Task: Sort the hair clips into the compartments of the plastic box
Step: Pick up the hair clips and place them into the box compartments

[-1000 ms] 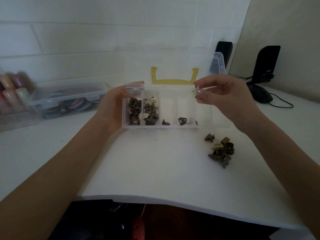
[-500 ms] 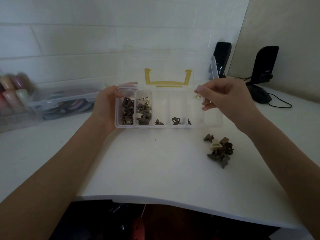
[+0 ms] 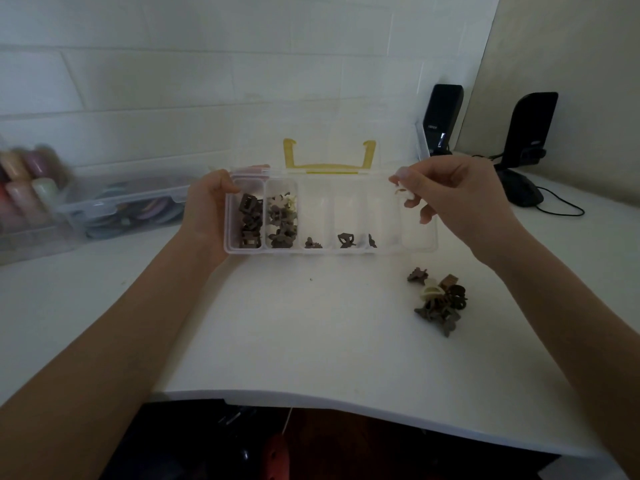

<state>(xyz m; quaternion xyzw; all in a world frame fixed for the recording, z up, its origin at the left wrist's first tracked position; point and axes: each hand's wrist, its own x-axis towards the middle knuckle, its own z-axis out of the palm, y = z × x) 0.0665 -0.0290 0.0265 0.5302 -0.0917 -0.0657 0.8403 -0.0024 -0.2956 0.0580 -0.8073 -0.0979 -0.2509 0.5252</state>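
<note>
With two compartments of the plastic box [image 3: 330, 249] well stocked and a small heap of hair clips [image 3: 439, 303] left on the desk [image 3: 311, 334], the left hand [image 3: 207, 206] grips the box's end while the right hand [image 3: 457, 195] pinches a pale clip [image 3: 401, 192] above its right side.

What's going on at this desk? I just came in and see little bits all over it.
A person is sorting small hair clips into a clear plastic box with a row of compartments. The left hand grips the box's left end, while the right hand pinches a pale clip above the right end. The two leftmost compartments are well filled, the next three hold one dark clip each, and the rightmost looks empty. A small pile of unsorted clips lies on the white table.
</note>
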